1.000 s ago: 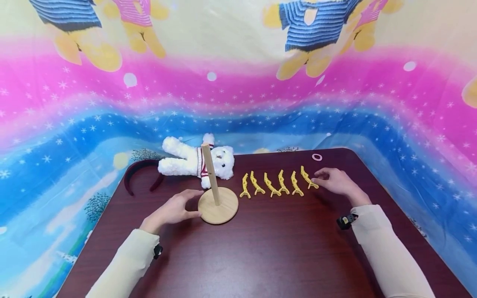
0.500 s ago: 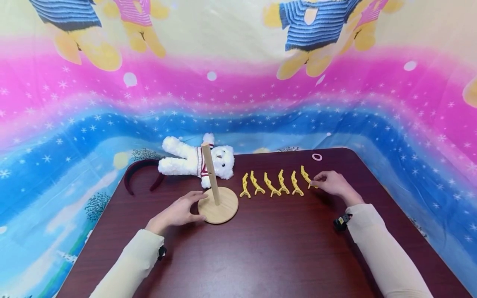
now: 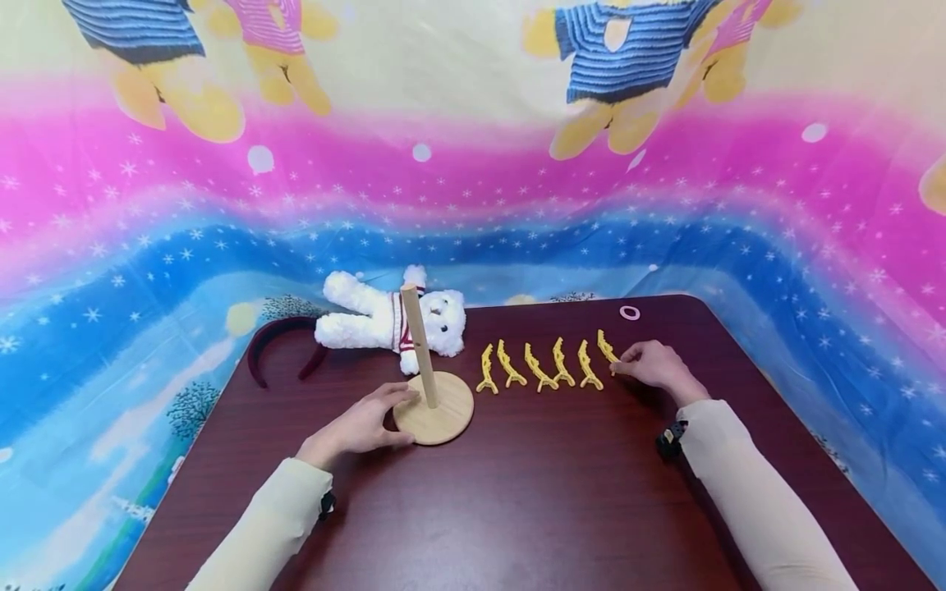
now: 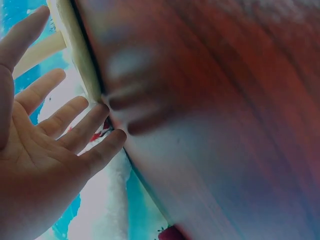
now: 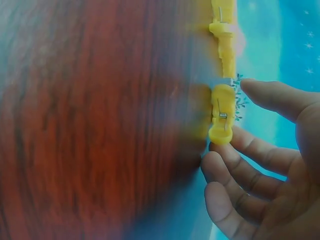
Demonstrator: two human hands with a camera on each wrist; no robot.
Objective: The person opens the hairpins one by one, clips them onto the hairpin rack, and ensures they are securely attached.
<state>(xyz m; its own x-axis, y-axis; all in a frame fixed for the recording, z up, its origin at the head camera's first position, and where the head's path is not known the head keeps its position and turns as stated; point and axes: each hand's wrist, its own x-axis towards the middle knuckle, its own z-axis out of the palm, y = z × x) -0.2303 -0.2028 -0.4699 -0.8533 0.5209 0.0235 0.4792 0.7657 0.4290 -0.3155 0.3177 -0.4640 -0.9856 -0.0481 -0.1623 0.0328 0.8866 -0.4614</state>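
A wooden stand with a round base and an upright pole is on the dark table. My left hand rests against the base's left edge; in the left wrist view its fingers lie straight against the base rim. Several yellow hair clips lie in a row to the stand's right. My right hand pinches the near end of the rightmost clip. In the right wrist view, thumb and fingers bracket that clip, which lies on the table.
A white teddy bear lies behind the stand, with a dark red headband to its left. A small pink ring sits near the far right corner. A bright cartoon cloth hangs behind the table.
My right hand's fingers have curled in onto the rightmost clip's end. My left hand has shifted slightly right along the stand's base. Nothing else moved.
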